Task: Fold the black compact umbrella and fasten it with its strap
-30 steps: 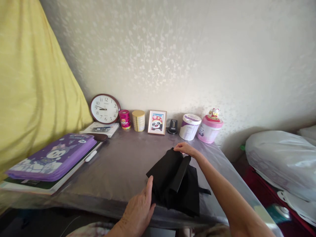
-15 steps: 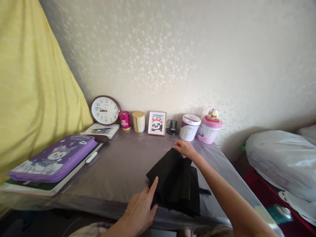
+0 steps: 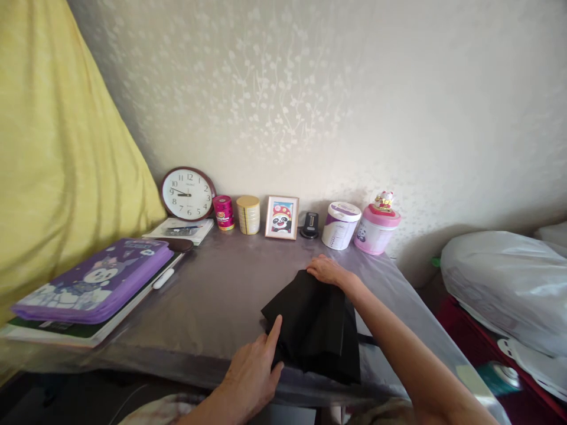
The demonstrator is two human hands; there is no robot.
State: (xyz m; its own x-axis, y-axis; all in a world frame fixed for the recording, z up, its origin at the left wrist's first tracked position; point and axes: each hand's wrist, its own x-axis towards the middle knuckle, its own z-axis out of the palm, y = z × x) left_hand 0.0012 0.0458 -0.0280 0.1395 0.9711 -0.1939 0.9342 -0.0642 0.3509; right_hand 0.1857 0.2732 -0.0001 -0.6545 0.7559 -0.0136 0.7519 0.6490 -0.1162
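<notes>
A black folding umbrella (image 3: 310, 330) lies collapsed on the grey-covered table, its fabric in loose pleats. At its lower left side, my left hand (image 3: 257, 366) is closed on the fabric, with the index finger stretched along the edge and the thumb lower down. The other fingers of that hand are mostly hidden. My right hand (image 3: 326, 270) reaches across to the top end of the umbrella, its fingers bent over the upper edge of the cloth. A thin black strap (image 3: 367, 339) sticks out on the right, partly behind my right forearm.
Along the wall stand a clock (image 3: 188, 193), a pink can (image 3: 224, 212), a yellow can (image 3: 248, 215), a picture frame (image 3: 268, 218), a black stand (image 3: 309, 225) and two tubs (image 3: 340, 227). A purple case (image 3: 95, 280) rests on books at left. White bags (image 3: 500, 283) lie right of the table (image 3: 221, 295).
My right hand has moved slightly down and flattened over the umbrella's top edge, from a raised pinch at its corner. The fabric there has shifted; my left hand stays nearly still.
</notes>
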